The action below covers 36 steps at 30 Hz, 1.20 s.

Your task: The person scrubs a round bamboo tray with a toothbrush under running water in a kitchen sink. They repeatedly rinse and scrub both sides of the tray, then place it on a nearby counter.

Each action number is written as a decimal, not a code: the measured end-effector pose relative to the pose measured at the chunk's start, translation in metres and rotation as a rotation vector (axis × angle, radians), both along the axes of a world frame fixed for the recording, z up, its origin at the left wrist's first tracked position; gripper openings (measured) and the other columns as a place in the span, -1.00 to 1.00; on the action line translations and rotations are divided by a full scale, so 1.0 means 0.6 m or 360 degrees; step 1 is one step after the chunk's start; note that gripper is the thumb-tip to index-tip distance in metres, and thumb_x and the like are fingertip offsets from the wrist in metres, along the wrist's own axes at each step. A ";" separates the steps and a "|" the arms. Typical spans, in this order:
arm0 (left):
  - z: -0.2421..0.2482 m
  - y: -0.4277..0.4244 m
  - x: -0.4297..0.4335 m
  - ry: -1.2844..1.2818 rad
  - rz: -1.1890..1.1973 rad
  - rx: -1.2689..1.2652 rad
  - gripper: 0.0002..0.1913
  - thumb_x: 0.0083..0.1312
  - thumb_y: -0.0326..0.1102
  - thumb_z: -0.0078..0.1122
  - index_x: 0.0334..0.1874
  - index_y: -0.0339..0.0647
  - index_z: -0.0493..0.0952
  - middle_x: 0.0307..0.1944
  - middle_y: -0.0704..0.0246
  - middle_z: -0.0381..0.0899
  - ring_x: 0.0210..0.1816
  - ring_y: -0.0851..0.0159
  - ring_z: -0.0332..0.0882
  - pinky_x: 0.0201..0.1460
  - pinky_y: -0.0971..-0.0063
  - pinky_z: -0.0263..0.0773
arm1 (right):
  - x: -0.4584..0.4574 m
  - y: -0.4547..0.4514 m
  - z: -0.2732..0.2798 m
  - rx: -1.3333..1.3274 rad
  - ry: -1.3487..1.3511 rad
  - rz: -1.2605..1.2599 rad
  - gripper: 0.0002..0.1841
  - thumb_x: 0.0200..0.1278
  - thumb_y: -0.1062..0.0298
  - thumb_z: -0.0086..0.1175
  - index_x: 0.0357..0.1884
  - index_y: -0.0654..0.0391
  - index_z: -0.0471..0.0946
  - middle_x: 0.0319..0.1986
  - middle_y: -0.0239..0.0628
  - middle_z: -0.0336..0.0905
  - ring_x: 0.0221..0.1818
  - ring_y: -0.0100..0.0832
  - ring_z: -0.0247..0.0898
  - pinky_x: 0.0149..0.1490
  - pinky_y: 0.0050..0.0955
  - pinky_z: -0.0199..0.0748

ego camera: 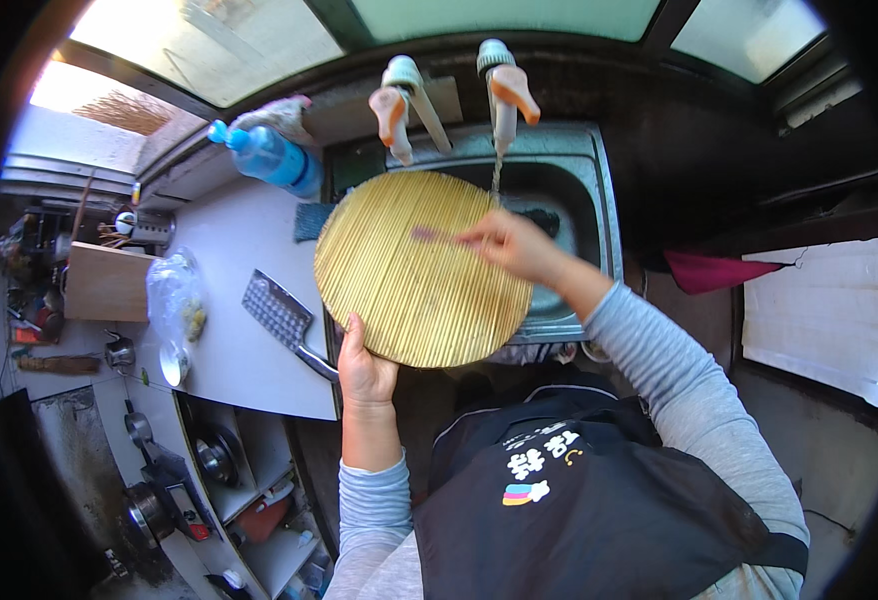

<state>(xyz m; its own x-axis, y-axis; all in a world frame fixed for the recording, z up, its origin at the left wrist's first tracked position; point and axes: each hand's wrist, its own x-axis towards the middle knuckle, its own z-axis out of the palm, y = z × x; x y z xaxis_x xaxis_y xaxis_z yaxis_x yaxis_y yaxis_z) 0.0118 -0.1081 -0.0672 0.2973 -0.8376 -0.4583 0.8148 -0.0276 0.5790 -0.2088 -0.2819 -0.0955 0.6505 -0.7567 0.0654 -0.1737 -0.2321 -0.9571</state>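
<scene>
A round tray of thin yellow stalks (409, 300) lies tilted over the left part of the metal sink (605, 225). My left hand (366, 367) grips its lower left edge, thumb on top and fingers hidden beneath. Over the upper right of the tray, my right hand (510, 247) holds a small pinkish brush-like tool (430, 235), blurred, its far end over the stalks. Behind the tray, water runs from the right tap (505, 112) into the basin. The left tap (398, 112) shows no flow.
On the white counter at left lie a cleaver (281, 315), a plastic bag (173, 285) and a blue-grey cloth or scouring pad (313, 222). Blue plastic bottles (274, 159) stand by the window. Below are open shelves (259, 499) with pots. A dark clump (542, 221) rests in the basin.
</scene>
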 end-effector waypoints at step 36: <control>0.115 0.039 -0.032 -0.0149 0.0084 -0.0096 -0.55 0.53 -0.17 -0.24 0.35 -0.29 0.20 0.29 0.16 0.34 0.27 0.03 0.35 0.33 0.04 0.28 | -0.094 -0.046 0.021 -0.0594 0.0589 -0.0489 -0.86 0.22 0.36 0.12 -0.27 0.15 0.66 -0.18 -0.15 0.50 -0.12 -0.09 0.52 -0.02 -0.21 0.48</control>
<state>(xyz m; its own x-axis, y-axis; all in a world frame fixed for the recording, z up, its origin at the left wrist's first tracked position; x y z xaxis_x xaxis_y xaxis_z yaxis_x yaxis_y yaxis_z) -0.0073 -0.0846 0.0019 0.3805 -0.8451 -0.3755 0.7566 0.0510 0.6519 -0.2652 -0.3096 -0.0831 0.4362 -0.8829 0.1739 -0.5915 -0.4270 -0.6840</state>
